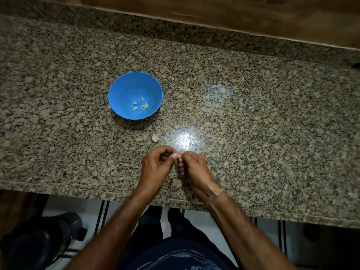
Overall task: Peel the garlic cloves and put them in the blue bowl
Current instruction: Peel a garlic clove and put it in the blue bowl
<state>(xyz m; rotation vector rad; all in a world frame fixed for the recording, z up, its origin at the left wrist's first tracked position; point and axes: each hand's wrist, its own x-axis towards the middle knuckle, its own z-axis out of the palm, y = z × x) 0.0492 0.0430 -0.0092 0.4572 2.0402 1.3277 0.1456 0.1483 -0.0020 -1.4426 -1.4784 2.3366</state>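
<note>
Garlic clove (179, 156) sits pinched in both grips, left hand (155, 165) and right hand (192, 168).

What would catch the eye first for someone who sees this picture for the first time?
The bright blue bowl stands out on the speckled granite counter, left of centre, with a few pale peeled cloves at its bottom. Nearer the front edge, the left hand and right hand meet and pinch a small garlic clove between their fingertips.
</note>
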